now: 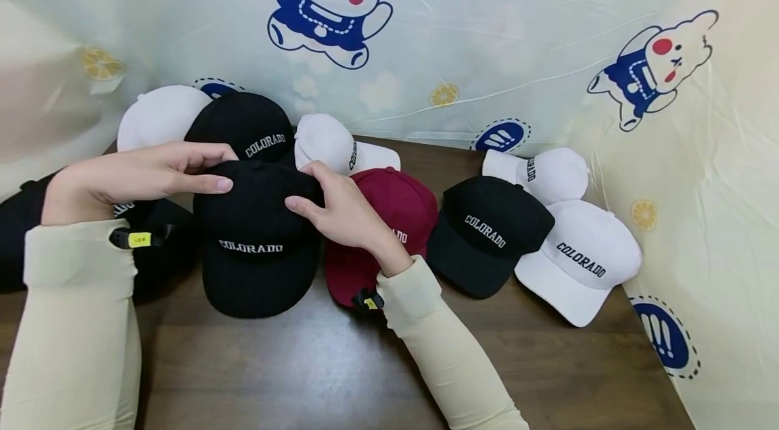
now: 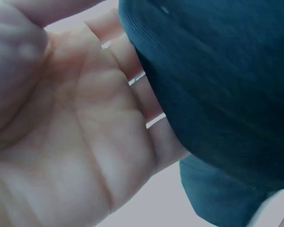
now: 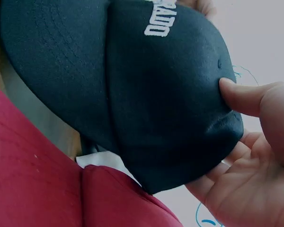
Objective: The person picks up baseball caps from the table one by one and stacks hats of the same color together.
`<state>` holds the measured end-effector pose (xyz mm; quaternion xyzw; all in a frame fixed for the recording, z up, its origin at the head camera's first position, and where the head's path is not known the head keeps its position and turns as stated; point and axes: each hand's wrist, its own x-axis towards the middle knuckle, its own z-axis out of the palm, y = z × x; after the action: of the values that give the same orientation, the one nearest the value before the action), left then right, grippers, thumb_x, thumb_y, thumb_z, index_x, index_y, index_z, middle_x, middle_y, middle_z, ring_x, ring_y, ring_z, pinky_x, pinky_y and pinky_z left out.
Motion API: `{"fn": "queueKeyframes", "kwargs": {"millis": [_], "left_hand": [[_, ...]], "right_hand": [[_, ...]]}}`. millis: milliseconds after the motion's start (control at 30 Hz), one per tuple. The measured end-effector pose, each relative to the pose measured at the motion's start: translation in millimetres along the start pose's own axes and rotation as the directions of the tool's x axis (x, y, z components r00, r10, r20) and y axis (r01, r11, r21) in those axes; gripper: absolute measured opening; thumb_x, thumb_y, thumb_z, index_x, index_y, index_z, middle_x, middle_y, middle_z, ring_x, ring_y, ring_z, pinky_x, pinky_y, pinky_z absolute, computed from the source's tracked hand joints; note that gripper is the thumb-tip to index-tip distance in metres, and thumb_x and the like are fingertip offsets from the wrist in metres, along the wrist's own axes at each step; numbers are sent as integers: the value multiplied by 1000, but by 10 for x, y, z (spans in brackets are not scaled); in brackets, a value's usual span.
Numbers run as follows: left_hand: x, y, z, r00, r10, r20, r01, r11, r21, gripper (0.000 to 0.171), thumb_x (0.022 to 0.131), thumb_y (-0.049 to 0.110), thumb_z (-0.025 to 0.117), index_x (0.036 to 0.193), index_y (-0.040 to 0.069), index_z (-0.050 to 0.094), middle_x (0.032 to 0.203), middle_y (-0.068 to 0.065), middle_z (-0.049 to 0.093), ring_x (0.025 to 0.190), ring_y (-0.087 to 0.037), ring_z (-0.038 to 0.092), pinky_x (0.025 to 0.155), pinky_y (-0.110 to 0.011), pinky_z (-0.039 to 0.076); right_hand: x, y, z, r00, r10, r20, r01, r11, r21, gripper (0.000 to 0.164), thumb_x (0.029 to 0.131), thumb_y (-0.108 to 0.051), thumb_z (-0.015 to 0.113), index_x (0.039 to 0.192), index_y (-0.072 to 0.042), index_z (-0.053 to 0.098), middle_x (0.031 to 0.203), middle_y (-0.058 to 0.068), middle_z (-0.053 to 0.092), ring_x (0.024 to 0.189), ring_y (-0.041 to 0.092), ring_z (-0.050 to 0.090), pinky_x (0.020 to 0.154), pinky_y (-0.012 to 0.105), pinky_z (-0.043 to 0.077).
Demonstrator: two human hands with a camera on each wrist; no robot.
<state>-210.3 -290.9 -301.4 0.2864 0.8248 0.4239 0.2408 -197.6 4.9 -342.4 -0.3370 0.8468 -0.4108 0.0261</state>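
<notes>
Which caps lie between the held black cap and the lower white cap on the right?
In the head view: a dark red cap, partly covered by the right hand, then another black cap.

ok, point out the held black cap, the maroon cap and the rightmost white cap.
Held black cap [image 3: 151, 97]: right wrist view, crown.
Maroon cap [image 1: 404, 203]: head view, crown.
Rightmost white cap [image 1: 581, 259]: head view, crown front, at the lettering.

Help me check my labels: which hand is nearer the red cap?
Right. In the head view, the right hand partly overlaps the red cap, gripping the adjacent side of the held black cap; the left hand is farther off, on that cap's opposite side.
</notes>
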Motion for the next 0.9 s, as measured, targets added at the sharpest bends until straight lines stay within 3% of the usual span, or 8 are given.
{"fn": "queueKeyframes", "kwargs": {"millis": [133,367,633,900], "left_hand": [[40,-106,-20,999,-46,-8,46,999,0,15,101,18,55,115,12,56,103,-13,61,99,-22,60,80,-29,50],[36,-197,-45,997,-63,-41,64,998,15,20,101,20,56,118,10,55,107,-12,62,100,-19,59,82,-25,48],[-22,-248,-80,985,-130,-110,139,987,79,22,100,25,57,117,11,57,107,-9,62,99,-17,56,80,-24,46],[-31,-319,-106,979,-148,-137,160,984,78,21,100,21,56,116,8,58,102,-11,59,97,-17,54,77,-26,46]], "right_hand": [[27,19,55,1000,23,-17,-23,1000,-11,35,95,-32,65,122,-13,54,109,-3,63,96,5,57,83,19,46],[97,1,165,993,102,-58,-104,994,-22,35,94,-31,66,122,-12,56,112,0,64,96,9,58,82,20,46],[180,26,308,986,156,-55,-158,987,-25,40,96,-30,64,130,-12,54,124,0,62,108,9,57,92,20,44],[208,64,394,987,157,-39,-159,986,-50,49,98,-26,59,142,-11,44,138,4,53,123,15,50,106,26,37]]}}
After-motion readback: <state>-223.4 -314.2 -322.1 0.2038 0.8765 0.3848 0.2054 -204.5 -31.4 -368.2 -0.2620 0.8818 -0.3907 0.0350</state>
